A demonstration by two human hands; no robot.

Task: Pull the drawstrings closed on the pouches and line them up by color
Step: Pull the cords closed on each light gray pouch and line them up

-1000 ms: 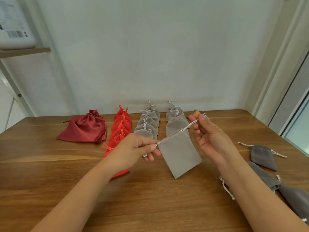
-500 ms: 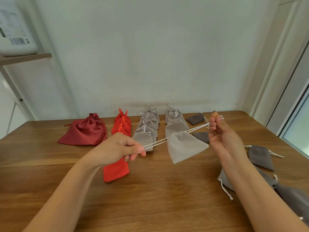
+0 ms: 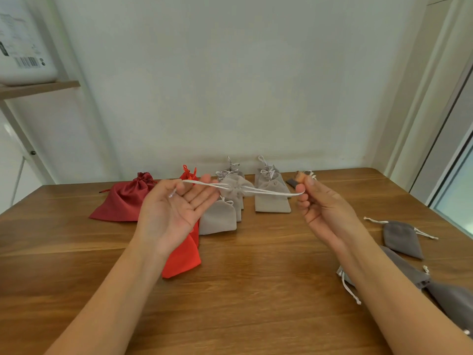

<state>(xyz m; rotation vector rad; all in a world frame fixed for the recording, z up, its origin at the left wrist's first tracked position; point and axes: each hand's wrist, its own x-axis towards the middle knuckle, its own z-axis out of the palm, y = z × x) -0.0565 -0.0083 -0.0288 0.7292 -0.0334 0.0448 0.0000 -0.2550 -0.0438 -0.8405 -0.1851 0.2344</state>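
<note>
A light grey pouch (image 3: 231, 189), cinched at its mouth and blurred, hangs in the air between my hands on its white drawstrings. My left hand (image 3: 174, 216) is palm up with fingers spread, and the left cord is caught at the thumb. My right hand (image 3: 322, 208) pinches the right cord between thumb and forefinger. Behind them on the wooden table (image 3: 256, 290) lie a row of red pouches (image 3: 184, 254) and two rows of closed light grey pouches (image 3: 217, 217) (image 3: 272, 202).
A larger dark red pouch (image 3: 125, 201) lies at the left of the rows. Several dark grey pouches (image 3: 401, 238) lie loose at the right table edge, partly under my right forearm. Another dark piece (image 3: 291, 182) shows behind my right hand. A wall runs along the table's far side.
The pouch's mouth has gathered shut as the cords were drawn apart. It rose from near the table into the air. My left hand turned palm up and spread its fingers.
</note>
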